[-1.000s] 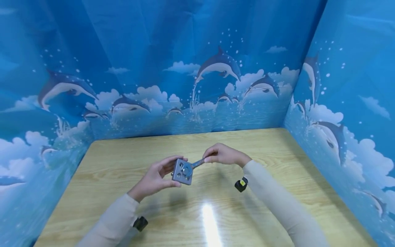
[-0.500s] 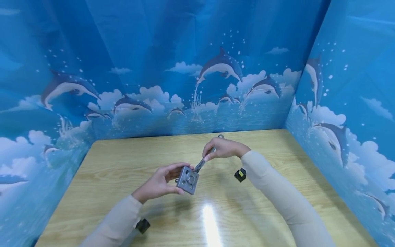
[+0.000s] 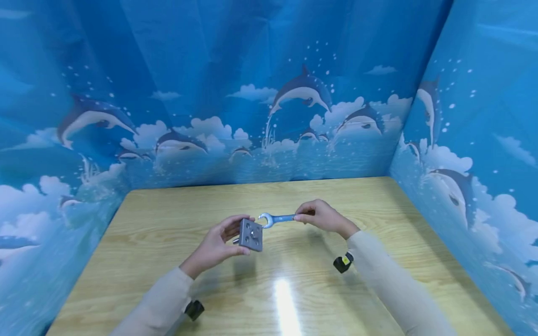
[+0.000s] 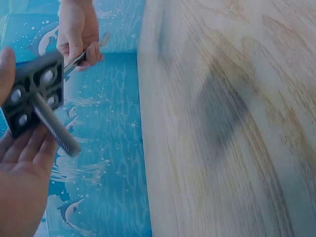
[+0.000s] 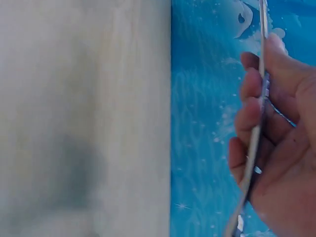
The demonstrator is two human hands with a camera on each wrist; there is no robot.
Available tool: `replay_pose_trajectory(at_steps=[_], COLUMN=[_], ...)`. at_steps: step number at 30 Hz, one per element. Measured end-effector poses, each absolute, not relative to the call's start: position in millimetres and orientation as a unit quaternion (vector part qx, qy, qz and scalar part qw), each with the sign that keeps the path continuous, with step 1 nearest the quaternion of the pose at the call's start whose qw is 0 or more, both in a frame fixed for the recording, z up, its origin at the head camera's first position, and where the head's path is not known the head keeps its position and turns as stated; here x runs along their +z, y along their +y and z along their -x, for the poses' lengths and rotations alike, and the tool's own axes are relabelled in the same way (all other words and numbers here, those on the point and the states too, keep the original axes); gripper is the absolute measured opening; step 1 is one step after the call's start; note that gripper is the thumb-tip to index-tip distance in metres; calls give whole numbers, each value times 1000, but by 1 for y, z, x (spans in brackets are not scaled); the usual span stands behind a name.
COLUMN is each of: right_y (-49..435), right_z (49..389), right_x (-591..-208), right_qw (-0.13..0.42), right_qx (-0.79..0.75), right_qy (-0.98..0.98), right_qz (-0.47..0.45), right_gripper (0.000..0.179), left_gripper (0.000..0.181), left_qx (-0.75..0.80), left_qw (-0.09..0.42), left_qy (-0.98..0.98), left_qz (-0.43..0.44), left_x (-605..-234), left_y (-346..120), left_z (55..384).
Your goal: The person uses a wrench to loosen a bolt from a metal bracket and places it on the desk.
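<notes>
My left hand (image 3: 216, 245) grips a square grey metal plate (image 3: 257, 241) by its edges, thumb below and fingers above. Holes sit near the plate's corners, and a bolt head shows at its centre. On the back, a long threaded shank (image 4: 57, 126) sticks out in the left wrist view. My right hand (image 3: 322, 217) pinches a combination wrench (image 3: 282, 218) by its handle. The wrench's open end points at the plate's upper right edge; whether they touch I cannot tell. In the right wrist view, curled fingers (image 5: 251, 116) and thumb hold the wrench, seen edge-on.
Both hands are held above a light wood table (image 3: 168, 210). Blue dolphin-print curtains (image 3: 201, 93) stand along its back and sides. A black camera (image 3: 343, 262) hangs at the right wrist and another (image 3: 194, 309) at the left.
The wrench's jaw end was over the plate's centre, swung steeper, and now lies off to the right at the plate's edge. My right hand has shifted right; the plate has turned slightly.
</notes>
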State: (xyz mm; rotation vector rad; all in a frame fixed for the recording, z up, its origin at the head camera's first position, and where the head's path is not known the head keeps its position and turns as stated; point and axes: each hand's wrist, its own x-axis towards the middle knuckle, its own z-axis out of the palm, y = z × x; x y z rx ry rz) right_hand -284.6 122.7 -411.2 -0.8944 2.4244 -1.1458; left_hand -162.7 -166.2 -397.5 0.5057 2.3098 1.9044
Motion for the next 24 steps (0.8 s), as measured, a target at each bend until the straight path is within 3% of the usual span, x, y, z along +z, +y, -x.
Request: replay_pose_trajectory(at_steps=[6, 14, 24], right_y=[121, 97, 77], right_z=[256, 199, 184], right_x=[-432, -412, -441], right_qw=[115, 105, 104], right_qx=[-439, -511, -576], right_qy=[855, 831, 798], right_qz=[252, 194, 139], right_gripper=[27, 15, 19], left_gripper=[74, 76, 81], left_qx=[634, 610, 603], left_qw=[-9, -89, -144], left_qy=[765, 785, 781], left_qz=[-111, -61, -68], left_x=[-400, -408, -425], left_y=[-159, -152, -151], left_z=[166, 172, 178])
